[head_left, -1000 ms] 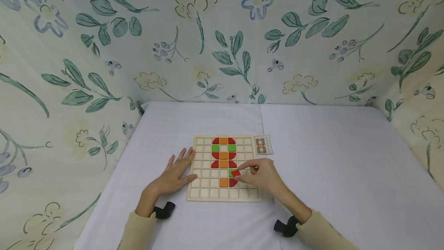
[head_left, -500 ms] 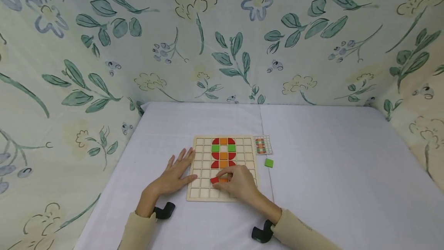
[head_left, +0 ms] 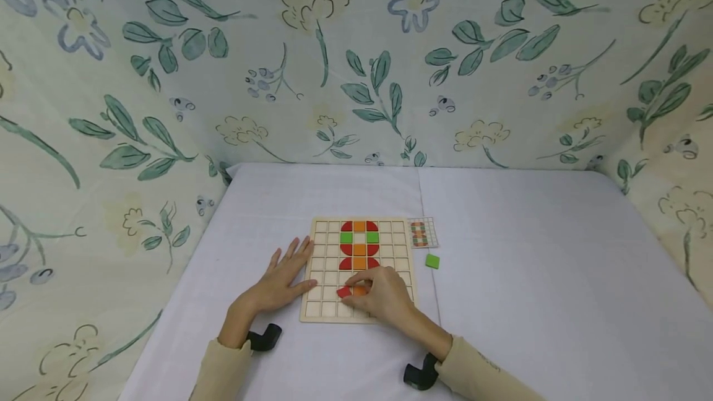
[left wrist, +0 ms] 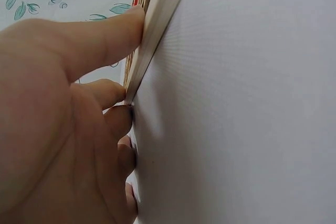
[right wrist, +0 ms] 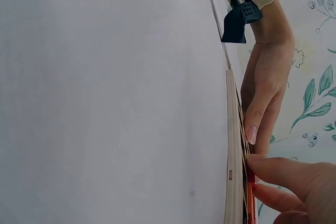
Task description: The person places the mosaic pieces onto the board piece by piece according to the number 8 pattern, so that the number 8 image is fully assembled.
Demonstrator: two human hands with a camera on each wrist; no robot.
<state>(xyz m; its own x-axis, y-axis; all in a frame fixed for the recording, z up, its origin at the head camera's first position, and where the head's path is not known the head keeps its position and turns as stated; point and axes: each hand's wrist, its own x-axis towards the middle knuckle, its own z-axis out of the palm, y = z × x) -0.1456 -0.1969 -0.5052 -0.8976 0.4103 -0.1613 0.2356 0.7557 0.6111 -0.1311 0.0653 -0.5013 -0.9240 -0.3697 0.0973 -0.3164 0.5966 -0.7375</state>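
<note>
A red tile (head_left: 343, 291) is pinched between the thumb and fingertips of my right hand (head_left: 384, 296), right at the board's surface and left of an orange tile (head_left: 359, 290). The wooden grid board (head_left: 328, 310) carries red, orange and green tiles in its middle columns; my right hand covers part of them. My left hand (head_left: 281, 277) is spread along the board's left side. In the left wrist view its thumb (left wrist: 123, 32) presses on the board's edge (left wrist: 157, 27), with the other fingers lower along it. The right wrist view shows my right thumb (right wrist: 283, 174) close over the board.
A small pattern card (head_left: 423, 232) lies against the board's upper right corner. Below it, a loose green tile (head_left: 432, 261) lies on the white cloth (head_left: 529, 265). Floral fabric (head_left: 356, 79) hangs behind and at the sides.
My right hand has moved left across the board with the red tile and lowered slightly, uncovering the loose green tile on the cloth. My left hand stays in place.
</note>
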